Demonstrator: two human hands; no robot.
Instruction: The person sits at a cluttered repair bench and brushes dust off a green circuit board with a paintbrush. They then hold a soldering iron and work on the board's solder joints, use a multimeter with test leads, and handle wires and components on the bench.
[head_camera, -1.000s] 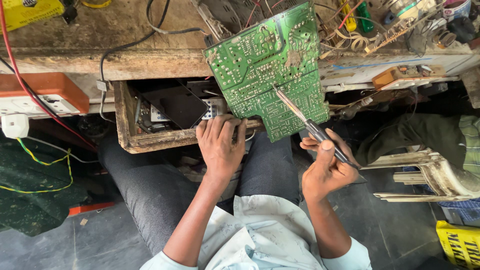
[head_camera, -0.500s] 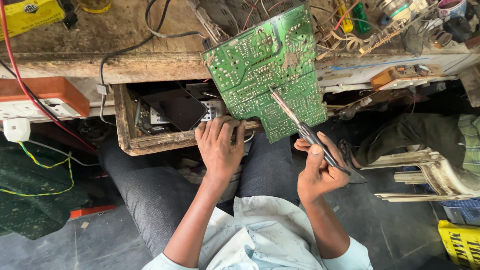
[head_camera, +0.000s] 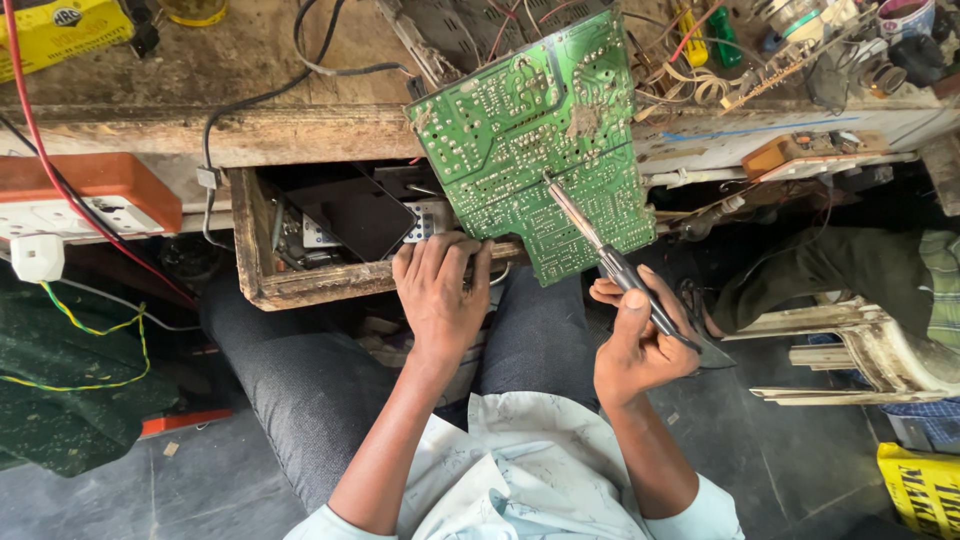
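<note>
A green circuit board (head_camera: 530, 140), solder side up, leans tilted from the wooden workbench (head_camera: 300, 130) toward my lap. My left hand (head_camera: 440, 290) grips its lower left edge, fingers curled under the board. My right hand (head_camera: 640, 340) holds a soldering iron (head_camera: 600, 250) like a pen. The metal tip of the iron touches the board near its middle. My knees in grey trousers sit below the board.
An open wooden drawer (head_camera: 260, 270) under the bench holds a dark flat device and small parts. An orange and white power strip (head_camera: 90, 200) sits at left with a red cable. Wires, tools and components crowd the bench top right. Another person's leg (head_camera: 850, 270) is at right.
The iron's tip has slid up the board toward its middle. My right hand has shifted slightly left. The left hand keeps its grip on the board's edge.
</note>
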